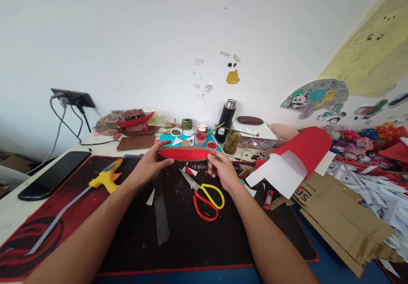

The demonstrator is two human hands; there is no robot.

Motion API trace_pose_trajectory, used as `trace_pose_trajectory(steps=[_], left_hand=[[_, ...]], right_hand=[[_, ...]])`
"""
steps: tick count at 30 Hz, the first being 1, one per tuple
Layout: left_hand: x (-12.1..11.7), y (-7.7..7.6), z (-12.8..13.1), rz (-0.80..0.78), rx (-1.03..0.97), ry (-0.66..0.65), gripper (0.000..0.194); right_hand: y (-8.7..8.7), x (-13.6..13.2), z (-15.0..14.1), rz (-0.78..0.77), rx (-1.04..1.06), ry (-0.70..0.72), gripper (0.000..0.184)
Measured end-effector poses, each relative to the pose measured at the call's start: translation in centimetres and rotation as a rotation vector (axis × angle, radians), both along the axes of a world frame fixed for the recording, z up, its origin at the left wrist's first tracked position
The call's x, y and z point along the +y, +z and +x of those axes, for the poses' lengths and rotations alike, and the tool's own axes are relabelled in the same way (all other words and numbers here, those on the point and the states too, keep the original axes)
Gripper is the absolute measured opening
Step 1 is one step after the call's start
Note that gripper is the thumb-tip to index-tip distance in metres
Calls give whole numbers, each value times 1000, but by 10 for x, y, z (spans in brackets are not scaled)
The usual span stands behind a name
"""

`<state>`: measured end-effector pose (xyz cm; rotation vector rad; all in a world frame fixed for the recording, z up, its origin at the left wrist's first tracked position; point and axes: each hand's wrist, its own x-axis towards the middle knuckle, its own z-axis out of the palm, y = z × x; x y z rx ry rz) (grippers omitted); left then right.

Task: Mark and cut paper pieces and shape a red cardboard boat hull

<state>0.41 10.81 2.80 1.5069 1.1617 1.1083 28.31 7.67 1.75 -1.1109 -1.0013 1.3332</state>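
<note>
1. In the head view, the boat-shaped cardboard piece with a red lining is at the centre of the frame, held lengthwise above the black mat.
2. The left hand, left of centre, grips the piece's left end, its thumb under the near edge and its fingers at the far edge.
3. The right hand, right of centre, pinches the piece's right end between thumb and fingers. The two hands are apart, with the piece spanning between them.
4. Just below the centre lie scissors with one red and one yellow handle, their blades parted slightly. Left of them is a clear ruler.
5. At left, a yellow glue gun lies on the mat, beside a black phone.
6. Behind the hands stand paint jars on a blue sheet and a black flask. A red and brown model boat is left of them.
7. At right are a curled red sheet, a glue stick and flattened cardboard.
</note>
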Motion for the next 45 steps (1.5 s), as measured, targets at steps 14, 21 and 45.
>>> trace_pose_trajectory(steps=[14, 21, 45], left_hand=[[3, 2, 0, -120, -190, 6, 81], [24, 4, -28, -19, -533, 285, 53], [20, 3, -13, -203, -685, 294, 58]], right_hand=[[3, -1, -1, -7, 12, -23, 61], [7, 2, 6, 61, -19, -117, 63], [7, -9, -38, 121, -1316, 244, 20]])
